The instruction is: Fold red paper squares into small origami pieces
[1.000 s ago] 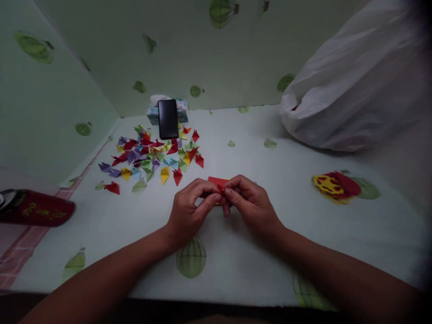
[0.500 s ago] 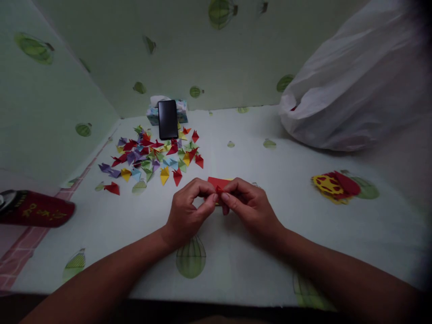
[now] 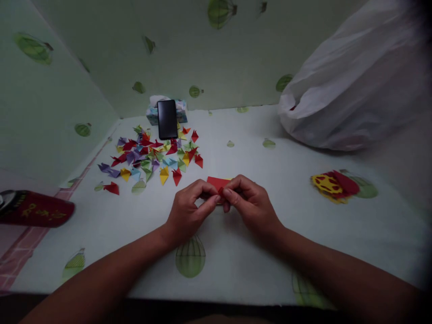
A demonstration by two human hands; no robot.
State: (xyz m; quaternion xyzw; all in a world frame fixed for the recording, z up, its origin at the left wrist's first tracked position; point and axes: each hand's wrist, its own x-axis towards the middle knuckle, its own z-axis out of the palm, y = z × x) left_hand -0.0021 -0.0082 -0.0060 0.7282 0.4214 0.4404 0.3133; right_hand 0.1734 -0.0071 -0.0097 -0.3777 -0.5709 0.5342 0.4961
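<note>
A small folded piece of red paper (image 3: pixel 220 191) is pinched between the fingertips of both hands, mostly covered by them. My left hand (image 3: pixel 192 203) grips it from the left with thumb and forefinger. From the right, my right hand (image 3: pixel 250 201) closes thumb and fingers on it. Just behind the fingers lies a stack of square paper (image 3: pixel 216 181), red on top with a yellow edge showing. To the left spreads a heap of folded paper cranes (image 3: pixel 155 155) in red, yellow, green, blue and purple. One red crane (image 3: pixel 111 188) lies a little apart.
A black phone (image 3: pixel 167 119) leans on a tissue box (image 3: pixel 182 110) behind the cranes. At the left edge is a red drink can (image 3: pixel 43 209). A large white plastic bag (image 3: pixel 344 94) stands back right, with red and yellow cut-out pieces (image 3: pixel 332 185) in front of it.
My fingers have shifted slightly around the red paper, and the right thumb now covers more of it. Everything else stays in place apart from a tiny camera shift.
</note>
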